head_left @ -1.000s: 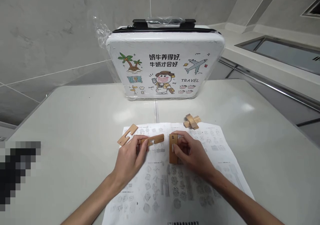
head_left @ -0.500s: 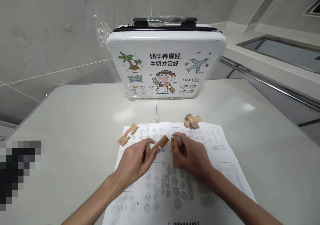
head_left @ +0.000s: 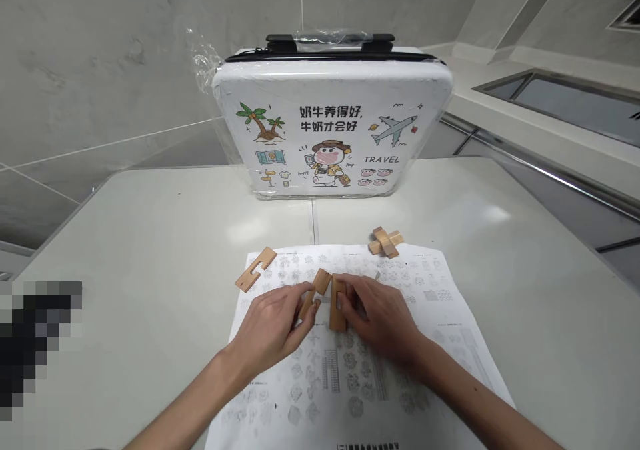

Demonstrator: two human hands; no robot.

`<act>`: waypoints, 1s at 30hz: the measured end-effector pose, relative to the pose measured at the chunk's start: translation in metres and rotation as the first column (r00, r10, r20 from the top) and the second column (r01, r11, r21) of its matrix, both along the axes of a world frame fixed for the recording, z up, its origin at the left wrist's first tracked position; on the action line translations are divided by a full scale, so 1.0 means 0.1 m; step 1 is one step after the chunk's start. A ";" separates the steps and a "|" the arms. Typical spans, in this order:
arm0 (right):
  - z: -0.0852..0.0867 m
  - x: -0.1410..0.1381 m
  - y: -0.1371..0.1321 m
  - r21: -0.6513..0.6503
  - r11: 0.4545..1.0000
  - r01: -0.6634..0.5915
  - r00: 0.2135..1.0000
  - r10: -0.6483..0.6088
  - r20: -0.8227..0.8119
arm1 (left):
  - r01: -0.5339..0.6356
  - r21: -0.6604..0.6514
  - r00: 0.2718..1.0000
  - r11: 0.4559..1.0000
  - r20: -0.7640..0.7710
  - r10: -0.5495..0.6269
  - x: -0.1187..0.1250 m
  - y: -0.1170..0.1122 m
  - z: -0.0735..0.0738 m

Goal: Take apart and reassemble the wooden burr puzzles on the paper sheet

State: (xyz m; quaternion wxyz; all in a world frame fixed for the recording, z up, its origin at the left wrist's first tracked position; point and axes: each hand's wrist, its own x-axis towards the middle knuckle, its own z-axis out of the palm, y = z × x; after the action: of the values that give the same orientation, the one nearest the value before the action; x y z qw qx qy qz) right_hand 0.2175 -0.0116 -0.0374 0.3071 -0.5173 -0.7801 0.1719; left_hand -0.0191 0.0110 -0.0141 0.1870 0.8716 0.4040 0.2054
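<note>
Between the thumb and fingers of my left hand [head_left: 273, 320] is a notched wooden puzzle piece [head_left: 323, 281], tilted with its thick end up. My right hand [head_left: 385, 313] grips a second wooden puzzle piece [head_left: 338, 313], held nearly upright; the fingers hide part of it. The two pieces are very close at their upper ends, and I cannot tell whether they touch. Beyond my left hand a flat notched wooden piece [head_left: 245, 281] lies across the paper's far left corner. Both hands are over the printed instruction sheet [head_left: 340, 410].
Crossed wooden pieces [head_left: 385, 242] lie at the paper's far edge, right of centre. A white cartoon suitcase [head_left: 333, 90] in clear plastic stands at the back of the pale table [head_left: 150, 237]. A grey tiled wall [head_left: 125, 70] rises behind it.
My right hand has shifted slightly left with its piece, closing the gap between the two pieces. The piece in my left hand has turned more upright, showing another face.
</note>
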 end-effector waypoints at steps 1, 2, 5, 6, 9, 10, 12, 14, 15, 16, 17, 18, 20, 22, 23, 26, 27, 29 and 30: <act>0.01 0.00 0.00 0.006 1.000 -0.018 1.000 0.018 -0.008 | 0.000 0.005 1.000 1.000 -0.002 0.000 0.00 0.00 0.00; 0.01 0.00 0.00 0.012 0.999 -0.035 0.999 0.035 -0.013 | -0.001 0.008 1.000 1.000 -0.003 0.001 0.00 0.00 0.00; 0.03 -0.01 0.00 0.012 0.997 -0.080 0.997 0.080 -0.003 | -0.015 0.011 1.000 1.000 -0.003 0.015 0.01 0.00 0.00; 0.04 -0.01 0.00 0.009 0.996 -0.092 0.996 0.092 0.004 | -0.022 0.012 1.000 1.000 0.001 0.022 0.01 0.00 0.00; 0.06 -0.02 0.00 0.007 0.992 -0.128 0.992 0.128 0.016 | -0.019 0.026 0.999 0.999 0.030 0.018 0.00 0.01 0.02; 0.07 -0.02 -0.01 0.009 0.989 -0.145 0.989 0.145 0.014 | -0.003 0.034 0.999 0.999 0.047 0.001 -0.01 0.01 0.03; 0.08 -0.02 -0.01 0.009 0.982 -0.190 0.982 0.190 -0.002 | 0.047 0.051 0.996 0.998 0.072 -0.051 -0.01 0.03 0.05; 0.10 -0.01 -0.01 0.011 0.972 -0.235 0.972 0.236 -0.022 | 0.097 0.057 0.993 0.994 0.060 -0.100 -0.01 0.04 0.07; 0.10 -0.01 -0.01 0.014 0.968 -0.249 0.968 0.249 -0.030 | 0.110 0.056 0.993 0.992 0.041 -0.113 -0.01 0.04 0.07; 0.10 -0.01 -0.02 0.017 0.967 -0.255 0.966 0.256 -0.035 | 0.116 0.056 0.993 0.992 0.018 -0.117 -0.02 0.05 0.07; 0.10 -0.01 -0.02 0.020 0.967 -0.253 0.967 0.254 -0.035 | 0.112 0.054 0.994 0.992 -0.004 -0.112 -0.02 0.06 0.06; 0.10 -0.01 -0.02 0.023 0.969 -0.246 0.969 0.247 -0.031 | 0.100 0.055 0.995 0.993 -0.021 -0.099 -0.03 0.07 0.06; 0.09 -0.01 -0.03 0.021 0.974 -0.227 0.974 0.228 -0.017 | 0.066 0.066 0.997 0.996 -0.038 -0.063 -0.04 0.09 0.04; 0.09 0.00 -0.03 0.016 0.976 -0.218 0.976 0.218 -0.006 | 0.029 0.082 0.999 0.996 -0.044 -0.025 -0.06 0.12 0.03; 0.08 0.00 -0.02 0.018 0.976 -0.217 0.976 0.217 -0.004 | 0.010 0.092 0.999 0.996 -0.045 -0.006 -0.07 0.13 0.02; 0.07 0.00 -0.02 0.018 0.975 -0.222 0.975 0.222 0.002 | -0.038 0.128 0.998 0.991 -0.046 0.045 -0.08 0.16 0.01; 0.07 0.00 -0.02 0.019 0.975 -0.223 0.975 0.223 0.003 | -0.057 0.145 0.997 0.988 -0.041 0.063 -0.08 0.17 0.01; 0.08 0.00 -0.02 0.024 0.975 -0.222 0.975 0.222 0.002 | -0.103 0.177 0.994 0.979 -0.029 0.110 -0.08 0.18 -0.01; 0.08 0.00 -0.01 0.026 0.975 -0.222 0.975 0.222 0.000 | -0.131 0.190 0.990 0.973 -0.024 0.138 -0.09 0.19 -0.01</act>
State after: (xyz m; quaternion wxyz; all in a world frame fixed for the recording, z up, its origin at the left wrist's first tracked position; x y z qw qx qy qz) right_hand 0.2178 -0.0131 -0.0292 0.2938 -0.4228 -0.8347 0.1955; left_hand -0.0279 0.0298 -0.0153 0.0821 0.8596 0.4443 0.2386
